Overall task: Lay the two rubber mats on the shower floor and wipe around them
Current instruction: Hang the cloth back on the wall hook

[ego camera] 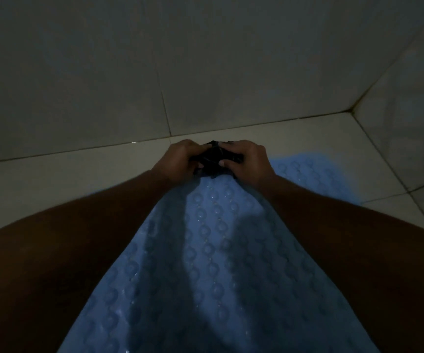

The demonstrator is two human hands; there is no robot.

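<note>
A blue rubber mat (213, 263) with round suction cups lies on the pale tiled shower floor (53, 179) and runs from the bottom of the view toward the far wall. At its far end my left hand (180, 161) and my right hand (249, 159) both grip a small dark crumpled cloth (214, 159), fingers curled round it, just above the mat's far edge. My forearms hide the mat's side edges. A lighter blue patch (315, 171) shows to the right of my right hand; whether it is a separate mat I cannot tell.
The tiled back wall (154, 72) meets the floor just beyond my hands. A side wall (409, 98) closes in at the right, forming a corner (353, 112). Bare floor tiles lie to the left of the mat. The light is dim.
</note>
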